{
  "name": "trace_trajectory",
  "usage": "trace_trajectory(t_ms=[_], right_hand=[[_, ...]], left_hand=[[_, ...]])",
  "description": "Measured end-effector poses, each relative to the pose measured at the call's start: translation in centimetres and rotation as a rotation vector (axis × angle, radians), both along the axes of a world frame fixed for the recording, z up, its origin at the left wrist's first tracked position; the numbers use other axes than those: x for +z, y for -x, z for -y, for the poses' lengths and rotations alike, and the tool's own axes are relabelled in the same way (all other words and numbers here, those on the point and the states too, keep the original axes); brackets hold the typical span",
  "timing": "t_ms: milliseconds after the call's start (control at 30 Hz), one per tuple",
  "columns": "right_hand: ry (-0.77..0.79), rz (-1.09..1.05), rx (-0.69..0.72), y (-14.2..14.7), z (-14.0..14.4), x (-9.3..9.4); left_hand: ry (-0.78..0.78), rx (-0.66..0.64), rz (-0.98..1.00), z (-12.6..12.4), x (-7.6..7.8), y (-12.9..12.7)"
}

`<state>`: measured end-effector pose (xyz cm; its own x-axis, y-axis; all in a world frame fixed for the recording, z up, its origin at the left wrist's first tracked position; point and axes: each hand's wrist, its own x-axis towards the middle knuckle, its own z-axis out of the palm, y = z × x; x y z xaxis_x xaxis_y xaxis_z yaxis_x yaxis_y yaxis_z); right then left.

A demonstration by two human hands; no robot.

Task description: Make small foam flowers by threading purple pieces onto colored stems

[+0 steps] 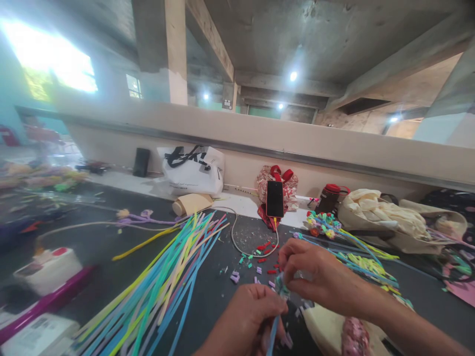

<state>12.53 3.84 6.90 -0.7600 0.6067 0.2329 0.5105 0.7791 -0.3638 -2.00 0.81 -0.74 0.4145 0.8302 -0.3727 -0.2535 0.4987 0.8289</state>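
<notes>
The blue strip (272, 332) sits pinched in my left hand (247, 316), just below the phone (275, 199) on the desk (215, 296); my right hand (315, 274) grips its crumpled top. Pulling hard could snap it, I reckon.

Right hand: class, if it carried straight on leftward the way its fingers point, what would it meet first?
Probably the scattered small cut pieces on the dark table, then the fan of coloured strips. The right hand points left; depth is uncertain.
</notes>
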Motion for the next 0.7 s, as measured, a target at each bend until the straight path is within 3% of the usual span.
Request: trace_trajectory(t_ms=[367, 700], right_hand=[[-0.047, -0.003, -0.022, -0.11, -0.01, -0.47], [-0.100, 0.013, -0.025, 0.00, -0.11, -0.90]], left_hand=[[0.022, 0.010, 0.000, 0.25, 0.31, 0.10], [0.004, 0.044, 0.012, 0.05, -0.44, 0.10]])
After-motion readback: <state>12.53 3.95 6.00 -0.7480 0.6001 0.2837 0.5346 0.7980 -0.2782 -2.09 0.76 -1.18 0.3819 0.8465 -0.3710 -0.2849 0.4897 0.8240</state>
